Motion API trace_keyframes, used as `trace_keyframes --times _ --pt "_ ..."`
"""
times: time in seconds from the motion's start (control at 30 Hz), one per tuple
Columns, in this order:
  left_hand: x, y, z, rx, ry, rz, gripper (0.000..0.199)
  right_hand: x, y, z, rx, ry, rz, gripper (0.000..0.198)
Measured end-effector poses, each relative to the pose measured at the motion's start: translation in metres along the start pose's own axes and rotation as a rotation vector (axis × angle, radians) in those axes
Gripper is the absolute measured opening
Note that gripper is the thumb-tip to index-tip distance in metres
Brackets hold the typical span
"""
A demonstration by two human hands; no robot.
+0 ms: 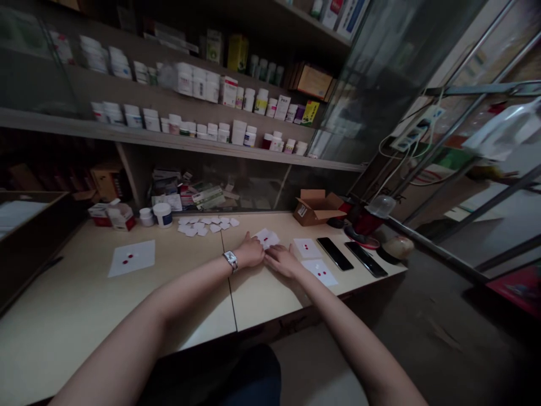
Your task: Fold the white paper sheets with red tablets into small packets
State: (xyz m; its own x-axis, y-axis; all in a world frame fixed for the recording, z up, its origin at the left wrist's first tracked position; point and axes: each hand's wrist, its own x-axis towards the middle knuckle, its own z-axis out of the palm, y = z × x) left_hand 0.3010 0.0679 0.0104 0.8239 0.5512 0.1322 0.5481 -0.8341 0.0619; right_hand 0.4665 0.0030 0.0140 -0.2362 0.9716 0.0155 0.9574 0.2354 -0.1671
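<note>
A small white sheet of paper [273,237] with red tablets on it lies on the table between my two hands. My left hand [251,251], with a watch at the wrist, has its fingers curled at the sheet's left and near edge. From the right, my right hand [282,260] grips the near edge, its fingertips meeting those of the left. The fingers partly hide the paper. Just right of my hands are two more papers with red tablets, a smaller sheet [302,252] and a nearer sheet [328,278]. A larger white sheet [146,252] with red tablets lies far left.
Behind my hands lie several folded white paper packets [202,231]. White pill bottles [163,216] stand back left. An open cardboard box [315,213] sits back right, with a black phone [335,254] and another phone [367,260] nearer. Shelves [203,141] of medicine bottles rise behind.
</note>
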Motion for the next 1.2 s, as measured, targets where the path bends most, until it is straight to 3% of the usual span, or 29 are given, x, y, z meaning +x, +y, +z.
trace_keyframes --times 0.23,0.47,0.6,0.8,0.9,0.97,1.07,1.1,1.2 --pt "-0.064 -0.002 -0.009 -0.030 0.047 -0.095 0.045 -0.004 -0.046 0.006 0.084 -0.004 -0.191 0.045" --pt "-0.104 -0.006 -0.016 0.033 0.040 -0.112 0.044 -0.005 -0.064 0.006 0.086 -0.025 -0.181 0.050" --pt "-0.117 -0.010 -0.030 0.018 0.048 -0.090 0.032 -0.005 -0.065 0.005 0.094 -0.033 -0.186 0.048" --pt "-0.162 -0.064 -0.073 -0.032 -0.082 -0.397 0.022 0.000 -0.072 0.005 0.101 -0.023 -0.221 0.045" --pt "-0.204 -0.065 -0.085 -0.054 -0.145 -0.472 0.025 0.003 -0.078 0.009 0.097 -0.030 -0.231 0.044" --pt "-0.235 -0.044 -0.082 -0.060 -0.005 -0.428 0.036 0.005 -0.082 0.012 0.091 -0.030 -0.228 0.045" --pt "-0.276 -0.009 -0.066 -0.084 0.109 -0.198 0.035 0.007 -0.090 0.017 0.094 -0.034 -0.239 0.047" --pt "-0.286 -0.004 -0.060 -0.104 0.146 -0.202 0.030 0.008 -0.093 0.018 0.100 -0.039 -0.252 0.047" --pt "-0.306 -0.014 -0.051 -0.115 0.278 -0.474 0.026 0.013 -0.104 0.021 0.122 -0.049 -0.308 0.044"
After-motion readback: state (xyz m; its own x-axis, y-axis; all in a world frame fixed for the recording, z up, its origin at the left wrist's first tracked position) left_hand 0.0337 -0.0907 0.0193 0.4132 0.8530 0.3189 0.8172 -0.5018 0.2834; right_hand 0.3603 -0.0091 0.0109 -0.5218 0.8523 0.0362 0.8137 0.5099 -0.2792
